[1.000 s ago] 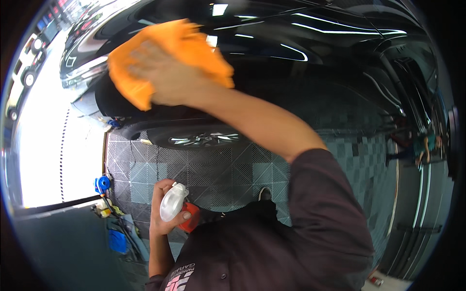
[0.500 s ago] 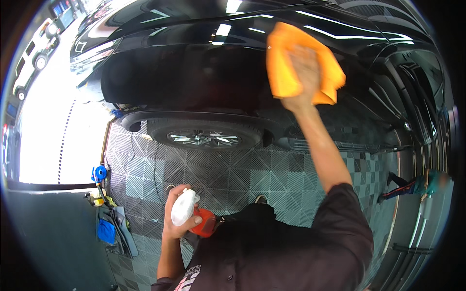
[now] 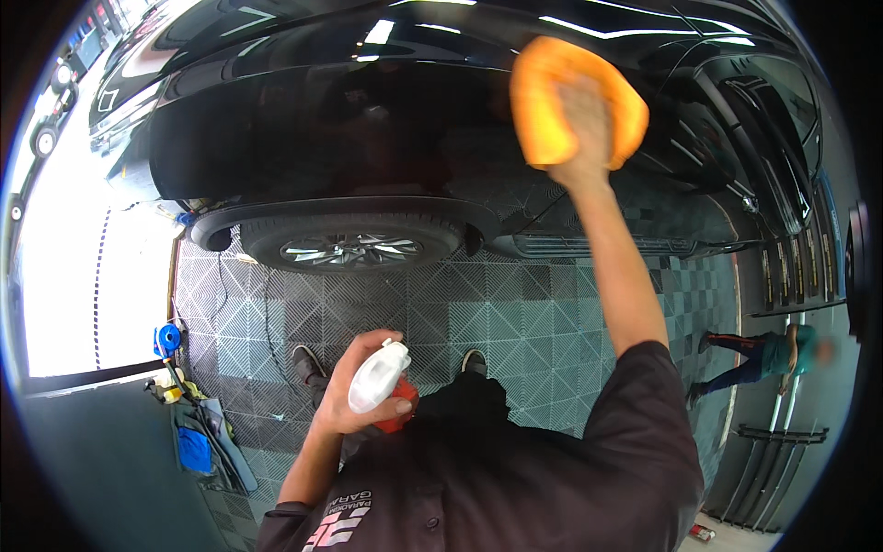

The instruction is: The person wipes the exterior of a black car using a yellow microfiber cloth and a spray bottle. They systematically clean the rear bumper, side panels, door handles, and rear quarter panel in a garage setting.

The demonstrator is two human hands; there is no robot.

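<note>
Head view: left hand [image 3: 338, 397] clasps a white-topped bottle [image 3: 379, 379]; right hand [image 3: 586, 129] lies flat on orange cloth [image 3: 537, 115].

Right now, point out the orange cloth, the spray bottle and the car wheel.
Orange cloth [image 3: 541, 109]: head view, on its left part.
Spray bottle [image 3: 377, 379]: head view, on its white top.
Car wheel [image 3: 351, 249]: head view, near its hub.

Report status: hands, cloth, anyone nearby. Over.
Left hand gripping red-and-white bottle. Right hand over orange cloth, cloth apparently against side of black car. Co-worker standing off to the right, apart from both hands.
</note>
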